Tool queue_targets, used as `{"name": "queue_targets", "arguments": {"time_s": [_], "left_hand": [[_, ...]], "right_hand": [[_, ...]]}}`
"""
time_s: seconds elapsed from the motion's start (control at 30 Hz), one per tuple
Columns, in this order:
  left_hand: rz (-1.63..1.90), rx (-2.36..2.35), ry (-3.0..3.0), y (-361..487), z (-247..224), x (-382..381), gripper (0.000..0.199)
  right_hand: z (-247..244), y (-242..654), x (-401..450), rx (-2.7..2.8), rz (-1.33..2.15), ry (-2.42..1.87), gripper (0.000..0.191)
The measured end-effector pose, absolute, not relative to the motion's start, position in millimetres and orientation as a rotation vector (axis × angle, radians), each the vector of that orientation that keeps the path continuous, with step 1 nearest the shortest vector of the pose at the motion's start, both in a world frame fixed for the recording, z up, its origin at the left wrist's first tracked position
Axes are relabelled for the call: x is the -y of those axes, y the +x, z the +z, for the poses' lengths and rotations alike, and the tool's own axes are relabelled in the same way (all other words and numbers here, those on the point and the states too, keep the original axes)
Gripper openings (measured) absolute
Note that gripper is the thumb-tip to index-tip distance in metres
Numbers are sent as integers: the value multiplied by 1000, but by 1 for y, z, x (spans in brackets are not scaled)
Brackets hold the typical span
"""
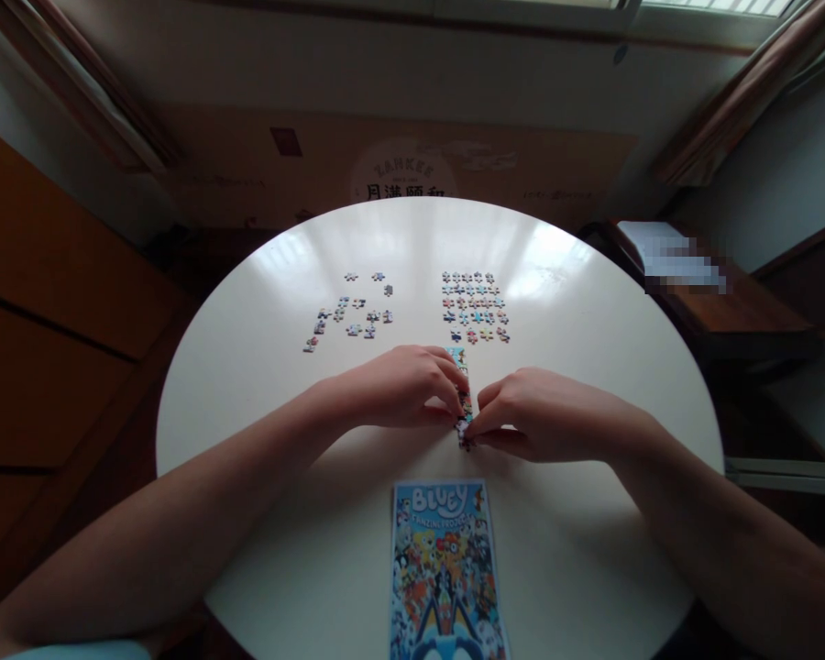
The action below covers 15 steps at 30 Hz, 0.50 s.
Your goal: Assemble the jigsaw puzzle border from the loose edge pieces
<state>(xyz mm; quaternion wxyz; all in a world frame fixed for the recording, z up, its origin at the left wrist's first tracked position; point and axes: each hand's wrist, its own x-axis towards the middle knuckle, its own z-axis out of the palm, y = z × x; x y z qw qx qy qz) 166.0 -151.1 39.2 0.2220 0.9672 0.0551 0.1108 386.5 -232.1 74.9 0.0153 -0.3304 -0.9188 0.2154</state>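
A narrow strip of joined jigsaw pieces [459,357] lies near the middle of the white table, partly covered by my fingers. My left hand [419,385] reaches over its left side, fingers bent and fingertips pressed on the strip. From the right, my right hand [536,414] pinches a jigsaw piece [463,431] at the strip's near end between thumb and fingers. Whether that piece is fully locked in, I cannot tell. A printed picture sheet [446,559] with "Bluey" lettering lies closer to me, below both hands.
Beyond my hands, loose jigsaw pieces [474,302] stand in neat rows on the right. More scattered pieces [354,328] lie on the left. The round white table [247,385] has a curved edge. A wooden side table [694,302] with a blurred white item is at the right.
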Motion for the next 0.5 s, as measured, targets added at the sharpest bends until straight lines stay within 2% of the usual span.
{"name": "queue_targets", "arguments": {"time_s": [0.17,0.33,0.5], "left_hand": [[346,-150,2666,166,38,151,15],[301,-157,2689,167,42,152,15],[315,-150,2703,167,45,153,16]], "right_hand": [[75,384,234,2859,608,-1091,22],[74,392,225,2804,762,-1012,23],[68,406,209,2716,739,-1017,23]]}}
